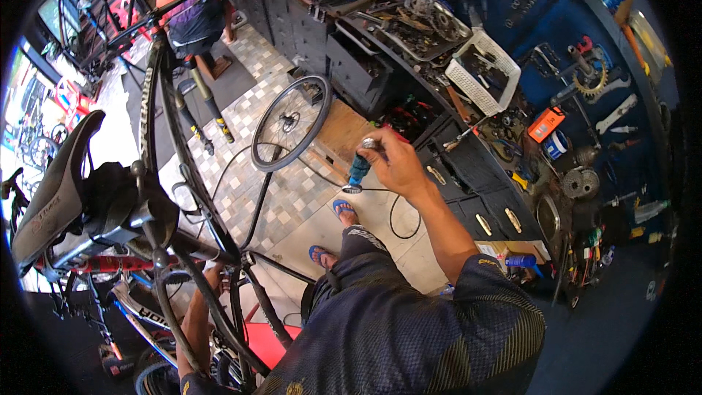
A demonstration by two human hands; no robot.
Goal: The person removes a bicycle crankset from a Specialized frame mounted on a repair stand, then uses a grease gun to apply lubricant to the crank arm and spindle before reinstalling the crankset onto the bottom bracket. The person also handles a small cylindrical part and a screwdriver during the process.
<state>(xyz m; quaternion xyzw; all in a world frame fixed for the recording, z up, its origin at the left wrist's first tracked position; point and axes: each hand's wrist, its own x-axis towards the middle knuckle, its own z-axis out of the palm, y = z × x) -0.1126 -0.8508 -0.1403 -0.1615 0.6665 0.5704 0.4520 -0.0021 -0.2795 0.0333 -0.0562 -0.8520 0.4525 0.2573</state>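
Note:
My right hand (pixel 398 164) is raised in front of me, its fingers closed round a teal cylindrical part (pixel 358 170) with silver metal ends, which looks like a bottom bracket. It is tilted, its toothed ring end pointing down. At the left stands a dark bicycle frame (pixel 194 153) with a black saddle (pixel 55 194). My left arm reaches down behind the frame's tubes, and my left hand (pixel 212 276) is near the joint of the lower tubes. Those tubes hide its fingers, so its grip does not show.
A bicycle wheel (pixel 319 121) leans by a wooden box (pixel 344 128). On the right, a cluttered workbench holds a white basket (pixel 457 77), an orange box (pixel 545 124) and loose tools. Another person (pixel 186 0) bends at the far left. A black cable (pixel 398 230) lies on the floor.

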